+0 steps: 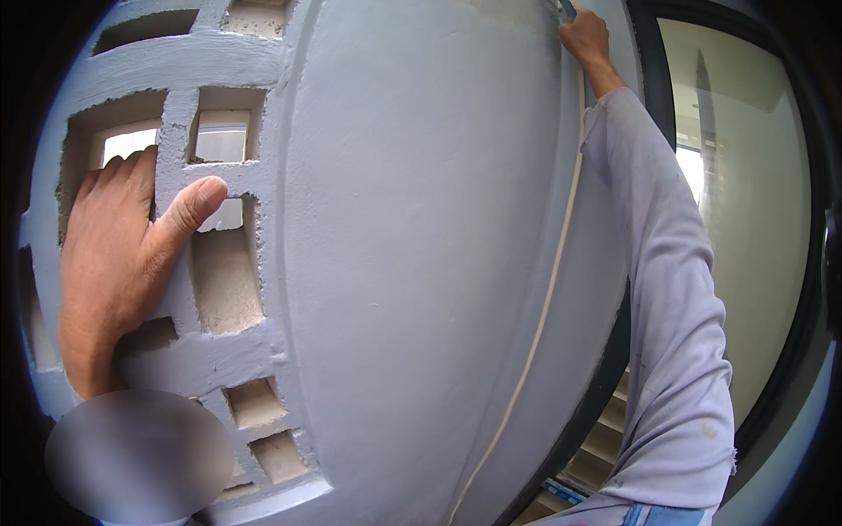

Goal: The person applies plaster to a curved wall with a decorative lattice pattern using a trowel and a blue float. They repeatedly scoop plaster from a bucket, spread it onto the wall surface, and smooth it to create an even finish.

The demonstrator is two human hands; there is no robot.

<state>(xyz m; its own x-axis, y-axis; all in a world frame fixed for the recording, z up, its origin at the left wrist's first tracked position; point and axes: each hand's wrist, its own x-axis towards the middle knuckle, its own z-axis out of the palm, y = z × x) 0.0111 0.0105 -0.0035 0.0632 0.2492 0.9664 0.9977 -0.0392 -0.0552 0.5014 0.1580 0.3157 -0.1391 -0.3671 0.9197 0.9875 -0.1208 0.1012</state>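
At the left, my left hand [118,263] is hooked onto a grey openwork block wall [158,66]. Its fingers reach into a square opening, fingertips partly hidden, while the thumb lies across the rib beside it. My right hand [586,37] is raised high at the top right against a smooth grey wall panel [421,219]. It is closed round a slim, dark blue-grey tool [568,10], mostly cut off by the top of the picture, so its kind is unclear. A thin cream strip or cord [553,280] runs from below this hand down the wall.
A dark-framed window or glass door [737,219] stands right of the panel, beside my sleeved right arm [675,289]. Pale slats [605,438] show below its frame. Several rough-edged openings pierce the block wall. A blurred oval covers the lower left.
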